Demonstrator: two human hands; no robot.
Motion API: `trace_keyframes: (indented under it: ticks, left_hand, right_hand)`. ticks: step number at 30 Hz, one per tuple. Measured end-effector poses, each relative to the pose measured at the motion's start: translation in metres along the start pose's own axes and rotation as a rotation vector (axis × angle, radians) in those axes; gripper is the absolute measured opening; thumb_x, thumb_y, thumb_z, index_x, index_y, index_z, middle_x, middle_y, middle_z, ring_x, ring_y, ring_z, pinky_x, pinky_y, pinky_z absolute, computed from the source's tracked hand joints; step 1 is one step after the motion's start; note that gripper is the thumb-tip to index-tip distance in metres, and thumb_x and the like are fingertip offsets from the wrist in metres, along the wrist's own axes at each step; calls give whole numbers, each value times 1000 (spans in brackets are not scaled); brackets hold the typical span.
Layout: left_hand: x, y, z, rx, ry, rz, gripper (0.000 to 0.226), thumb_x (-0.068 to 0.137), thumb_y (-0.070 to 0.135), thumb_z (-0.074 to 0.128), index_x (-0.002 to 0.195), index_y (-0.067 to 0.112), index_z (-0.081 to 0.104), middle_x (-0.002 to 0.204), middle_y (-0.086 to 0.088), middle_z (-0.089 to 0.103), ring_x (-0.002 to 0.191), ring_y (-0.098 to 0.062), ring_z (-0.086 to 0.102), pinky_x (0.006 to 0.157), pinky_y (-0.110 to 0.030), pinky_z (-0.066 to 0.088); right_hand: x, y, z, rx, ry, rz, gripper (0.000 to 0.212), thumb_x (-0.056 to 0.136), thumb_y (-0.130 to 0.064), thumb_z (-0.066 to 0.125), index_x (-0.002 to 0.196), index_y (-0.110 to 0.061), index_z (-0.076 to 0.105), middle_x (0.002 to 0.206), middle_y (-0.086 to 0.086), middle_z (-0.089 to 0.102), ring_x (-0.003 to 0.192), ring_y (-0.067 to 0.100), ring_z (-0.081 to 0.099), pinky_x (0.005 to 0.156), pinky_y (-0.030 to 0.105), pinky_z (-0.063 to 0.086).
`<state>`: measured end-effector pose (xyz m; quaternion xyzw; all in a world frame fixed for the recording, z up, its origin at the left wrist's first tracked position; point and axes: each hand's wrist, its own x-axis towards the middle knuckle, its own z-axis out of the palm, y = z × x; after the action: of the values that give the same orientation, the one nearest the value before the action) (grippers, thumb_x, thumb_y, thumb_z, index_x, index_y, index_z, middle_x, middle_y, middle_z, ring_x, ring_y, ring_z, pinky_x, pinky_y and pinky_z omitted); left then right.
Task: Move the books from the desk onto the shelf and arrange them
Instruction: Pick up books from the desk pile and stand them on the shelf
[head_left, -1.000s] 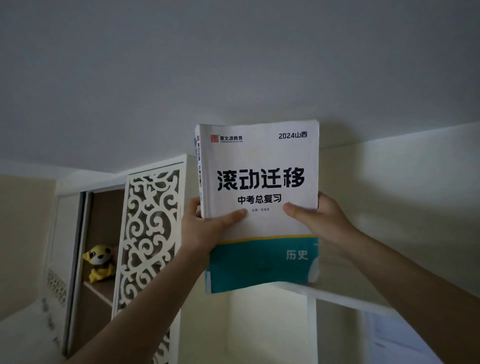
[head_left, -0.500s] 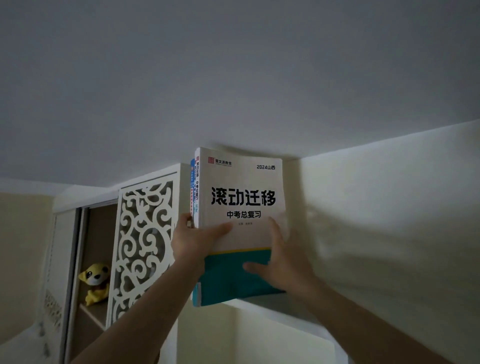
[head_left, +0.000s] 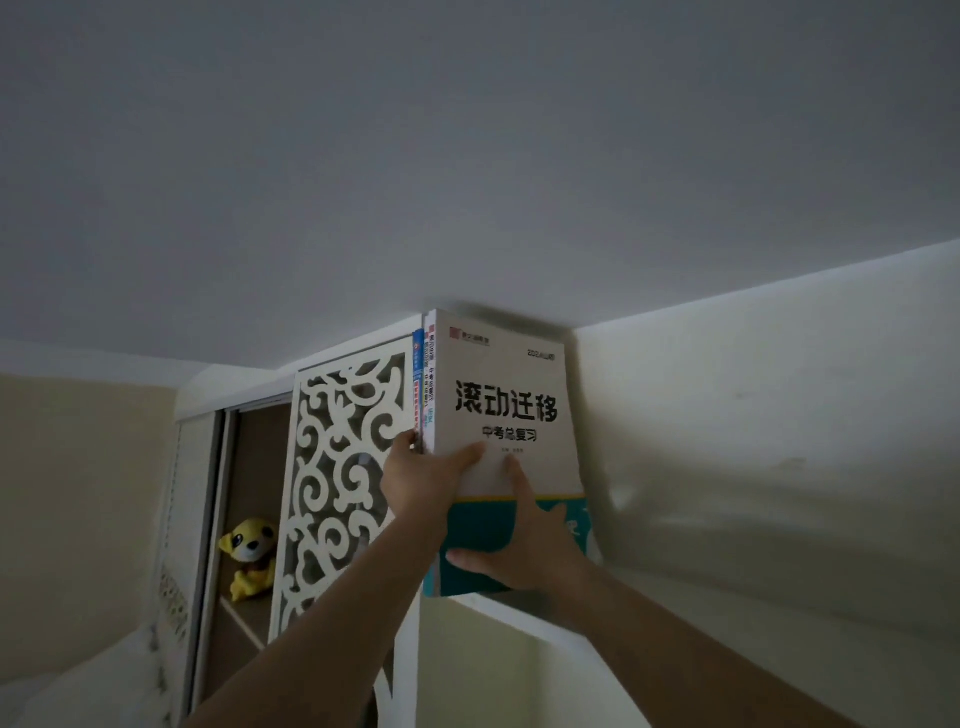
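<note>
A plush toy sits in the open cabinet at left, beside a white fretwork panel. The left hand grips the books by the spines, thumb across the front cover. The books stand upright on the high shelf, close under the ceiling. The right hand presses flat, fingers straight, on the teal lower cover, next to the wall
</note>
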<state>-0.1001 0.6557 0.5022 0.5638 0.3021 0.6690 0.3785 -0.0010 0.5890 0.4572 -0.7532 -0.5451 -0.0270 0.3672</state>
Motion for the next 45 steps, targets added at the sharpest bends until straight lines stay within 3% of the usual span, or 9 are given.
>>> trace_keyframes:
  ticks: [6,11,15,20,26,31,36,40,45]
  left_hand:
    - [10,-20,5,-33,-24,80,47,66,34,85,104,22,61,103,0,61,92,-19,65,64,-28,57]
    - [9,-45,4,-44,-123,188,54,77,36,76,122,27,47,116,4,56,106,-14,57,80,-33,56]
    - [-3,-58,7,-132,-67,178,39,84,35,73,117,26,52,109,8,63,100,-8,61,68,-15,48]
    - [-2,-64,12,-194,-51,202,43,84,36,72,123,27,54,106,18,60,100,-1,59,67,-8,43]
    - [-6,-56,6,-205,-97,258,58,88,32,69,137,42,40,109,27,53,99,4,55,72,-12,48]
    - [-5,-59,9,-237,-118,227,57,89,38,66,139,47,41,126,13,56,116,-10,57,83,-26,55]
    - [2,-65,12,30,-173,455,65,98,41,49,149,51,10,131,12,32,128,-14,36,104,-36,41]
    - [7,-70,6,108,-270,601,63,103,45,27,154,33,-7,159,21,-10,143,7,-5,120,-33,9]
    - [14,-77,6,141,-295,661,63,102,44,25,148,37,-17,159,20,-21,146,4,-13,123,-38,8]
  right_hand:
    - [9,4,7,-33,-6,-2,134,68,-61,76,144,-38,-32,159,3,26,149,36,4,119,57,16]
    - [13,10,2,43,-24,92,154,50,-65,85,151,-21,-23,158,-2,27,147,28,22,118,47,26]
    - [19,6,1,-15,-105,123,164,36,-69,84,150,-21,-23,153,-2,33,142,27,31,116,46,31]
    - [20,13,3,150,-103,72,147,56,-57,85,147,-34,-28,158,12,20,142,35,27,116,47,28]
    - [15,10,-1,85,-104,12,142,67,-46,86,148,-28,-30,162,1,13,149,25,15,118,37,22]
    - [7,7,-4,80,-87,-18,145,66,-44,87,145,-31,-35,162,2,13,148,25,19,118,40,25]
    - [8,8,1,66,-86,-41,141,70,-47,83,147,-26,-32,162,2,13,149,25,14,119,38,20]
    - [7,7,2,35,-89,-60,141,65,-53,84,150,-30,-26,160,5,21,146,25,25,116,36,27]
    - [11,5,10,21,-54,-82,147,51,-64,85,143,-46,-28,162,10,12,143,30,29,117,44,30]
